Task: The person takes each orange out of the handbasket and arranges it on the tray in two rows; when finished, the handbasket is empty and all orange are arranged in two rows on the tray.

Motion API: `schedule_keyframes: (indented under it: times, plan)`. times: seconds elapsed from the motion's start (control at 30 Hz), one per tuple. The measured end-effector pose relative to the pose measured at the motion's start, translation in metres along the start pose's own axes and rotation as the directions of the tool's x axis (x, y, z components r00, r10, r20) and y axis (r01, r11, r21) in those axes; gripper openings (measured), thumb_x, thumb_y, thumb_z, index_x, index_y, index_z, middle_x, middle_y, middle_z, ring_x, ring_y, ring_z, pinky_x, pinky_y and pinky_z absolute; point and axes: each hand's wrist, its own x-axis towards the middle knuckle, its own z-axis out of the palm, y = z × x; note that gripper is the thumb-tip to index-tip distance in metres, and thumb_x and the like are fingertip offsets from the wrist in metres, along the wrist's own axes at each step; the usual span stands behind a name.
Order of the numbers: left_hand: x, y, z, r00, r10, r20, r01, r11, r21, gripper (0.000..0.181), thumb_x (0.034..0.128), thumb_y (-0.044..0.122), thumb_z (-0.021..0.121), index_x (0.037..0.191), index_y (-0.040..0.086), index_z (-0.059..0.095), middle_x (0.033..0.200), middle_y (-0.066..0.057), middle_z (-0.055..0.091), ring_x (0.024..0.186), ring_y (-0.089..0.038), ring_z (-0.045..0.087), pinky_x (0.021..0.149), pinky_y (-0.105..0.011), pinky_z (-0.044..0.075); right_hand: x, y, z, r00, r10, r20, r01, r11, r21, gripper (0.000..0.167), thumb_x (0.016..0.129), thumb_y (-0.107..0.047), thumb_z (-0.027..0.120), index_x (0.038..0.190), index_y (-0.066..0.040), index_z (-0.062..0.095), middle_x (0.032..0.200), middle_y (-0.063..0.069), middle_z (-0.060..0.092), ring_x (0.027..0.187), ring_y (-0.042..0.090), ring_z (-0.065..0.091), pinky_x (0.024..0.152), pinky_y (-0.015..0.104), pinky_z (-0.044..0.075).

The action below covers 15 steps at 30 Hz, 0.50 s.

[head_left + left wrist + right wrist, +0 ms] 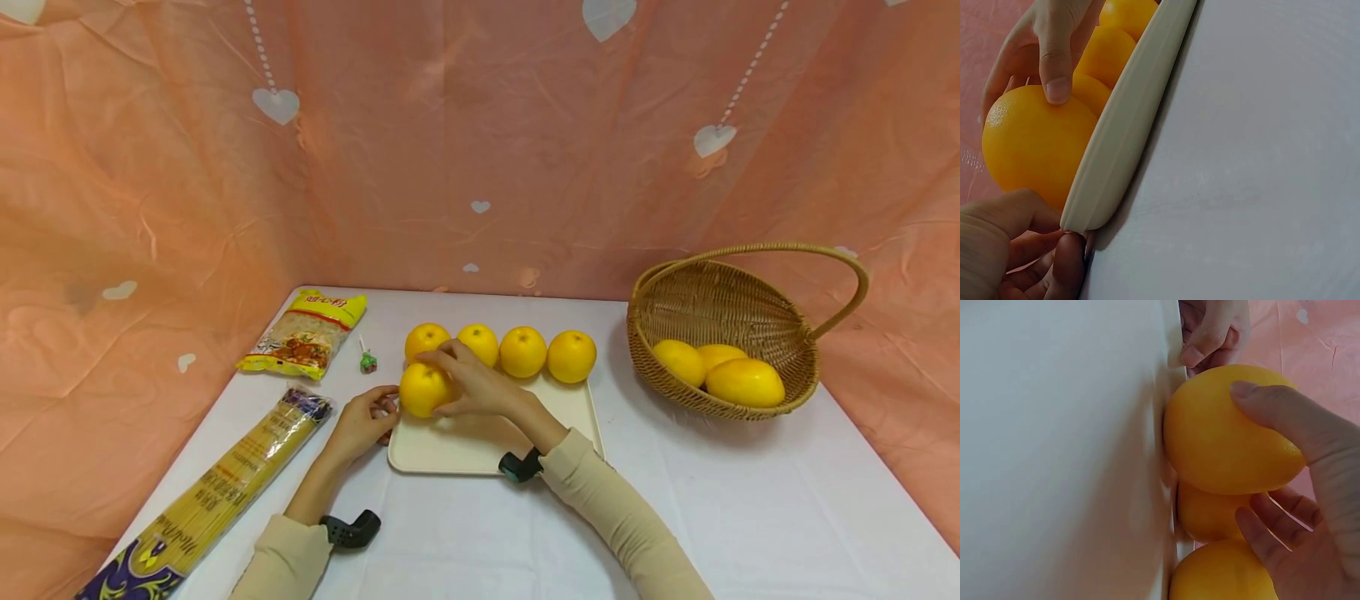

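A yellow-orange orange (423,390) sits at the left side of the cream tray (442,454). My right hand (480,385) holds it, the thumb on its near side and the fingers at its far side. With thumb above and fingers below, my left hand (366,423) pinches the tray's left rim, close beside that orange; the left wrist view shows this grip at the tray's edge (1104,156). Along the tray's far side stand more oranges in a row, among them one orange (522,352) in the middle and another orange (572,357) at the right end.
A wicker basket (720,300) with a tall handle, holding yellow oval fruits (746,383), stands at the right. On the left lie a yellow-ended food bag (303,333), a green-wrapped lollipop (367,362) and a long pack of noodles (217,492). White cloth (750,508) covers the table.
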Motion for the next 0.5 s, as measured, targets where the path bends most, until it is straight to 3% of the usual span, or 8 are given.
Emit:
schedule_keyframes:
  times: [0.5]
  plan:
    - [0.0010,-0.0008,0.0007,1.000,-0.002,-0.002,0.002,1.000,-0.001,0.042,0.0830,-0.002,0.059,0.124,-0.005,0.052,0.086,-0.011,0.055,0.058,-0.013,0.052,0.047,-0.023,0.050,-0.0010,-0.0031,-0.0036,1.000,0.015,-0.002,-0.015,0.999,0.031,0.076,0.073,-0.030,0.080,0.137,-0.016,0.042,0.123,0.008,0.041,0.111,0.018,0.040,0.096,0.032,0.043]
